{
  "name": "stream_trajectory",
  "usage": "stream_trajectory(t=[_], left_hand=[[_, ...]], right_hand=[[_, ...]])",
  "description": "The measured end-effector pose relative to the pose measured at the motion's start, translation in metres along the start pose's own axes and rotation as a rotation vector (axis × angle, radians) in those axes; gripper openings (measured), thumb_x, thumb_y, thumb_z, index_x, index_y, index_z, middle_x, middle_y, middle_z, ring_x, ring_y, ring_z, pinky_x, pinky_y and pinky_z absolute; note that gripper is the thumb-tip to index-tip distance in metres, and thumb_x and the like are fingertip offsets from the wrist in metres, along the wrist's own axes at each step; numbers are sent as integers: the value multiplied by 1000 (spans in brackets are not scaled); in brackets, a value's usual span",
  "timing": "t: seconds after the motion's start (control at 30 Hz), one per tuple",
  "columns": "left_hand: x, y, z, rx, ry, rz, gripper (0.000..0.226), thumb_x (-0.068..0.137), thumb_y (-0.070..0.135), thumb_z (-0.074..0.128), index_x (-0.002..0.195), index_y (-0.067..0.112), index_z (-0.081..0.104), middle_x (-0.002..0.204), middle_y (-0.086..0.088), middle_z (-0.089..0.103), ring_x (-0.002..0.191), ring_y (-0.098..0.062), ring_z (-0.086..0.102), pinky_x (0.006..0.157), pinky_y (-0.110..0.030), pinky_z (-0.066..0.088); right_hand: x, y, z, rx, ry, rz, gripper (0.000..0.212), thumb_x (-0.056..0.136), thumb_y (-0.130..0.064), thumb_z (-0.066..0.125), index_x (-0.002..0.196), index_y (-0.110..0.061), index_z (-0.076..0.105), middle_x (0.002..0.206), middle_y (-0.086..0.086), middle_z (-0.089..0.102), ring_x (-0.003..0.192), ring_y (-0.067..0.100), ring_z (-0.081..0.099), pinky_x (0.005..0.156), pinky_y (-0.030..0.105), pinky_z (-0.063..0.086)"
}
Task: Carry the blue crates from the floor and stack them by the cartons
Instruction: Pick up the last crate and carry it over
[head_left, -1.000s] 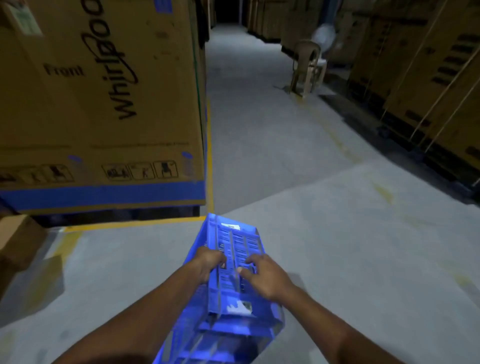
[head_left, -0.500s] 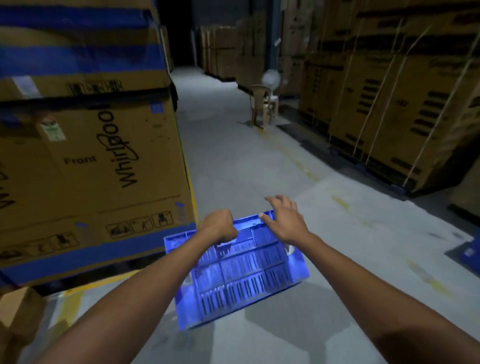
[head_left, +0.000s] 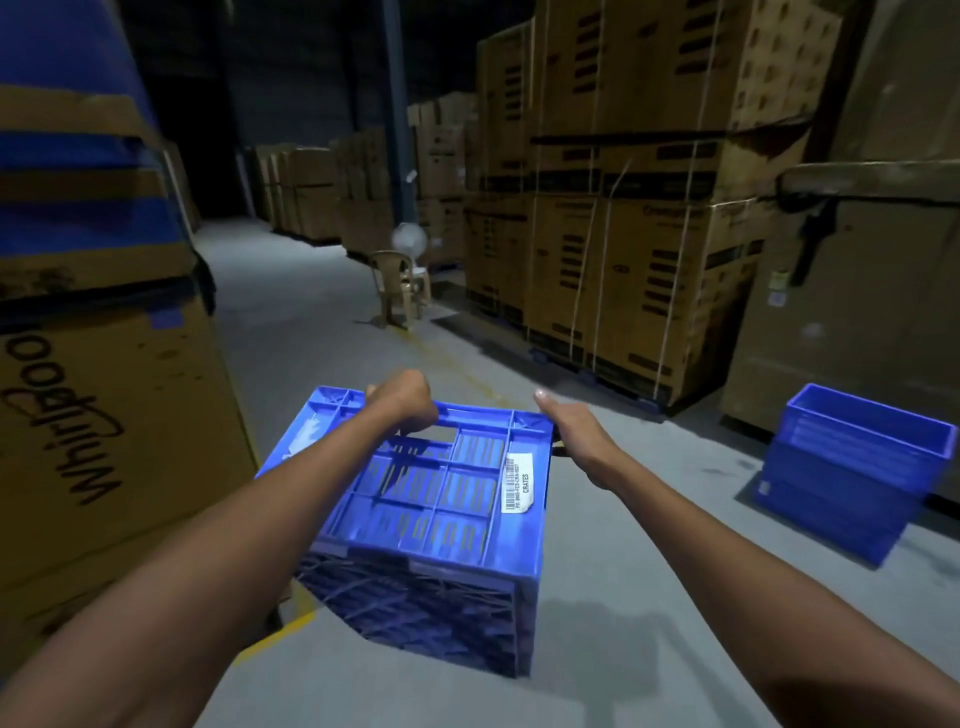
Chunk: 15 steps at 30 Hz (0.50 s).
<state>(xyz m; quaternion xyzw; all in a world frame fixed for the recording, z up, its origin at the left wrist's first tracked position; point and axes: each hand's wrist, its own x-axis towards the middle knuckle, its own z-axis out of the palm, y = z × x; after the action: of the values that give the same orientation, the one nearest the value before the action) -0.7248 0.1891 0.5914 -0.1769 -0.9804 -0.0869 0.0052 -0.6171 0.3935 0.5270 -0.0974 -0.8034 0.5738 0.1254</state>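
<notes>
The person is carrying a blue crate in both hands, clear of the floor. The crate is lying tipped on its side, so a slotted wall with a white label is facing up and the ribbed base is facing back towards the body.

The left hand is curling in a fist round the far rim. The right hand is clasping the far right corner, thumb lying on top and fingers wrapping out of sight behind the edge. Taking it by the far rim, one hand towards each end, is probably spreading the load and stopping the crate from swinging.

Well off to the right of the right hand, a stack of blue crates is standing on the floor against tall brown cartons. That looks like the drop point, so the carried crate is likely heading there and will need turning upright first.

A large printed carton is standing close beside the left hand. A chair is sitting well beyond both hands.
</notes>
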Motion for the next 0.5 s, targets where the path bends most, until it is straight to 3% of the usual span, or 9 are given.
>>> stream_trajectory(t=[0.17,0.27,0.33,0.43,0.5], left_hand=[[39,48,-14,-142,-4,40,18,60,1,52,69,-1,67,64,-17,65,64,-31,64,62,-29,45],[56,78,-18,-197,-47,90,18,63,1,52,65,-1,69,61,-15,65,60,-30,63,57,-32,50],[65,98,-19,-232,-43,131,17,68,-5,50,61,-1,65,53,-12,58,52,-26,55,49,-27,44],[87,131,-19,-481,-50,304,30,76,-12,42,65,6,63,65,-13,61,61,-18,54,57,-25,41],[95,160,-11,-661,-64,453,30,80,-3,42,70,4,69,78,-19,67,69,-18,59,66,-27,46]], right_hand=[[16,11,-37,259,195,77,56,100,-55,30,83,-17,67,74,-3,73,67,9,70,68,29,47],[40,23,-57,310,347,123,62,94,-66,36,79,-14,66,79,9,74,74,25,73,79,45,56],[63,35,-71,320,409,128,67,86,-73,38,79,-13,64,83,13,74,77,31,73,86,54,54],[88,36,-85,291,491,145,77,74,-82,34,86,-11,64,95,13,72,86,32,69,87,52,53],[100,30,-92,209,567,120,66,88,-69,34,87,-9,63,102,12,69,95,33,64,88,45,49]])
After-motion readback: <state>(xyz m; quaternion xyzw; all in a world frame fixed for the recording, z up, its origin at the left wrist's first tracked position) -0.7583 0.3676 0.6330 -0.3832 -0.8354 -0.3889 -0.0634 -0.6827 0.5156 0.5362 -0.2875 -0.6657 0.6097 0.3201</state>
